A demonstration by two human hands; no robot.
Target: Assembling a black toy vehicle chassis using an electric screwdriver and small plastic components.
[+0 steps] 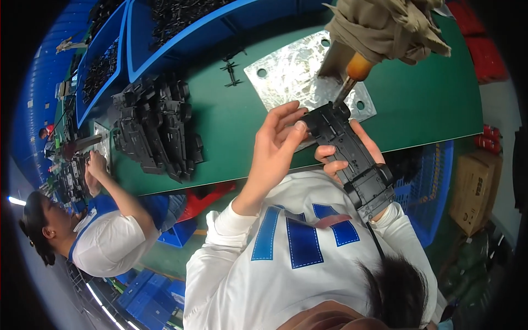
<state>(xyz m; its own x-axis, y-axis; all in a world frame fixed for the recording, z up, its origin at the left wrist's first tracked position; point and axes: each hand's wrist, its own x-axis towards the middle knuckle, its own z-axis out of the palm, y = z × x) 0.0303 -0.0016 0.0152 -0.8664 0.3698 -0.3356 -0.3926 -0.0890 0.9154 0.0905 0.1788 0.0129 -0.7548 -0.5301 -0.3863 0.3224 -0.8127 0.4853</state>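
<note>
A long black plastic chassis (352,157), like the underside of a toy vehicle, is tilted in front of my chest. My right hand (360,148) wraps round its middle, with fingers showing on both sides. At the chassis's upper left corner my left hand (278,140) closes thumb and fingers against the end; any small part between them is hidden. A metal-tipped tool with an orange handle (358,67) points down at the chassis's upper end. Whether the tip touches cannot be told. Tan cloth (388,27) is wrapped and knotted over the tool's upper part.
A scratched metal plate (286,71) lies on the green table (220,118) under the tool. Black chassis pieces (157,126) are piled left, near a small black part (230,72). Blue bins (181,41) hold black parts. A co-worker (110,236) sits left; a carton (476,192) stands right.
</note>
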